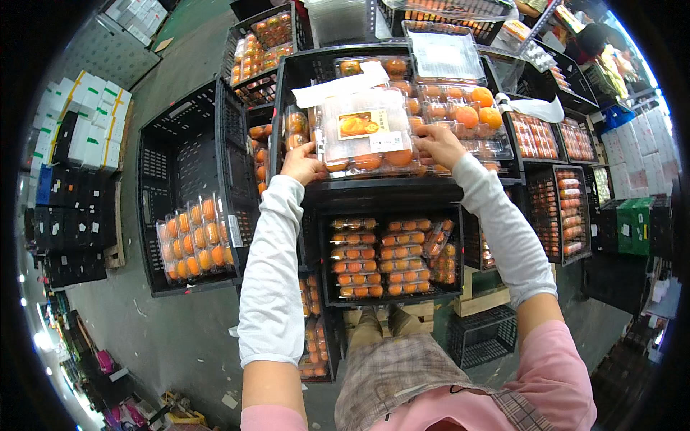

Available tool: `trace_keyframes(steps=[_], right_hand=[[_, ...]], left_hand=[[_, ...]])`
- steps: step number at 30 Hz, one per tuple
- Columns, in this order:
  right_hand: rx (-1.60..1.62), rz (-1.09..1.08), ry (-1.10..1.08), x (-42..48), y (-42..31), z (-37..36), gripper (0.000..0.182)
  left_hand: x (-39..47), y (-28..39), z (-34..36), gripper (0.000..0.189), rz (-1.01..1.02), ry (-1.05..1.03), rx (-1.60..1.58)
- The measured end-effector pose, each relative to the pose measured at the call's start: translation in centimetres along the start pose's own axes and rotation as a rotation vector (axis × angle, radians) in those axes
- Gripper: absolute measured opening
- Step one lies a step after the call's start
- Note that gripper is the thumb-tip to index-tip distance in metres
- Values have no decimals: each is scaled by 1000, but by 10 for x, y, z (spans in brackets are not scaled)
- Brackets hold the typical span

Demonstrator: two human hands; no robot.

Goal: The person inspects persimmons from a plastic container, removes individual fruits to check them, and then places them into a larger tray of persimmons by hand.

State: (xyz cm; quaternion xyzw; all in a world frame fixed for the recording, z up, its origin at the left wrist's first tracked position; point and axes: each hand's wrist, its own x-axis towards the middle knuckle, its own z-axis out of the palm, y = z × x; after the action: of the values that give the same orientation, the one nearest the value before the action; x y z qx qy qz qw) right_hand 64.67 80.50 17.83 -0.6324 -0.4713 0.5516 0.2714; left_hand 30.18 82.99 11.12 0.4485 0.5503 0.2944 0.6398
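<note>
In front of me a clear plastic clamshell (366, 145) of oranges, bearing a printed label (362, 125) on its lid, rests on other packs in a black crate (334, 191). My left hand (303, 164) grips its near left edge. On the opposite side my right hand (439, 146) holds the right edge, with some fingertips hidden. A strip of white paper (345, 86) lies behind the lid. To the right, a clamshell (447, 108) has its lid (444, 56) raised, and loose oranges (466, 117) sit on top.
Below stands a black crate (392, 301) of stacked orange packs. Another crate (183, 129) at left holds packs (197, 240) in its near end. More filled crates (558, 210) are at right. White boxes (89, 121) are piled far left. A person (590, 43) is at the upper right.
</note>
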Motion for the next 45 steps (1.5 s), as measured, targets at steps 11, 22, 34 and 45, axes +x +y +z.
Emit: trace_keyframes(steps=[11, 22, 34, 45], right_hand=[[-99, 333, -52, 34, -34, -13, 19], [-21, 378, -195, 28, -32, -17, 17], [397, -182, -92, -76, -72, -20, 13], [63, -229, -230, -194, -34, 124, 19]], left_hand=[[5, 45, 6, 27, -325, 41, 9], [-13, 48, 5, 20, -276, 34, -178], [-146, 99, 38, 37, 351, -111, -815], [-315, -43, 65, 13, 310, 320, -942]])
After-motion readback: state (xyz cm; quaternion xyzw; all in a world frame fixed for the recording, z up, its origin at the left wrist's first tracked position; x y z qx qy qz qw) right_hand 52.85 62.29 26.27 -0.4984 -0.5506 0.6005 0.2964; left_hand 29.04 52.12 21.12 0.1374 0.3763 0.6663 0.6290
